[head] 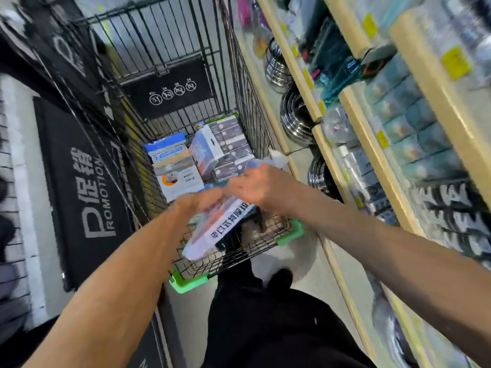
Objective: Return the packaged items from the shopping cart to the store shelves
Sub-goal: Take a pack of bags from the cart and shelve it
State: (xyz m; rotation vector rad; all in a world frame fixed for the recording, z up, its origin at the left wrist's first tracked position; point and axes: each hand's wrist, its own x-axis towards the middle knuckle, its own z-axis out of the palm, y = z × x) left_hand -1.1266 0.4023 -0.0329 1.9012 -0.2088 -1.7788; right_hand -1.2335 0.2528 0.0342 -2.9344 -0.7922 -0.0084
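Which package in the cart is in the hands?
The flat pale package with large dark print, held by the left hand and right hand over the cart's near end; the others lie loose inside.

Both hands meet over the shopping cart [170, 65]: the left hand [198, 202] and right hand [261, 185] grip a flat white package [218, 232] (blue printed characters along its edge), above boxed items [204, 152] piled against the cart's far wall; shelves [353, 123] run alongside.
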